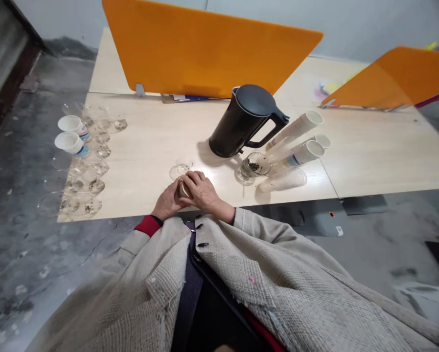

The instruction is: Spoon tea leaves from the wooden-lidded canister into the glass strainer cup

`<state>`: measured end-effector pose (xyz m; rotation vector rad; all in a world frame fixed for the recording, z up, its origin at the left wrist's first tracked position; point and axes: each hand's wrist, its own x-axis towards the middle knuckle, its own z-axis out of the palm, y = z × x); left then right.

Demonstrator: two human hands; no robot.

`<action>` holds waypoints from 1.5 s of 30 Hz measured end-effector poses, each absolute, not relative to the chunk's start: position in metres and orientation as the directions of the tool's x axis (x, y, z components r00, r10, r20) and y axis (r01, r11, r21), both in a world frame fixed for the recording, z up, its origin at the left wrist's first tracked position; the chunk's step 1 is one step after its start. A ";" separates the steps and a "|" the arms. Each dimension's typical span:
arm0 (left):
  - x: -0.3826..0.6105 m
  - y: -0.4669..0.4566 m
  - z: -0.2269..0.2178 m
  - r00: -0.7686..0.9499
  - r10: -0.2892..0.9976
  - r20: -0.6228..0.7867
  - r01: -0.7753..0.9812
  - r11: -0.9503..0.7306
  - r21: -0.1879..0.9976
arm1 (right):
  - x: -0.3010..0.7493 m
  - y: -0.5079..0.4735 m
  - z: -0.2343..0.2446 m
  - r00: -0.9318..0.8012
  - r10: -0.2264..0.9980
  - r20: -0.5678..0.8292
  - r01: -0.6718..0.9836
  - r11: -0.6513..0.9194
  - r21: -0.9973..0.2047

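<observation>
At the front edge of the table, my left hand (168, 199) and my right hand (204, 195) close together around a small round container (184, 189). It has a brownish rim and a pale side; my fingers cover much of it, so its exact kind is unclear. My right fingers reach over its top, while my left hand wraps its side. Just beyond my fingers stands a clear cup (182, 168). To the right is a clear glass jar (256, 166) with dark dried leaves inside. Behind it, a black electric kettle (241, 120) stands upright with its lid down.
Several clear cups (96, 186) with dark bits in the bottom stand in rows at the left, beside two white paper cups (70, 142). Tall cup stacks (296, 128) are right of the kettle. An orange divider (212, 49) crosses the back of the table (146, 142).
</observation>
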<state>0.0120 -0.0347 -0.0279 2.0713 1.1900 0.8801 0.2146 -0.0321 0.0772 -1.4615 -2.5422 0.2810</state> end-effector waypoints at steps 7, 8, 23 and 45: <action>-0.010 -0.041 -0.027 0.303 0.907 0.292 0.615 -0.421 0.667 | 0.271 -0.025 0.113 -0.376 0.862 0.340 0.798 0.488 -0.354; -0.009 -0.041 -0.028 0.305 0.909 0.285 0.630 -0.417 0.655 | 0.277 -0.018 0.123 -0.349 0.859 0.376 0.803 0.481 -0.353; -0.008 -0.044 -0.030 0.372 0.889 0.267 0.689 -0.458 0.562 | 0.211 0.178 0.096 -0.379 0.905 0.194 0.858 0.422 -0.294; -0.010 -0.043 -0.029 0.378 0.888 0.264 0.681 -0.459 0.571 | 0.248 0.128 0.109 -0.206 0.836 0.509 0.821 0.431 -0.375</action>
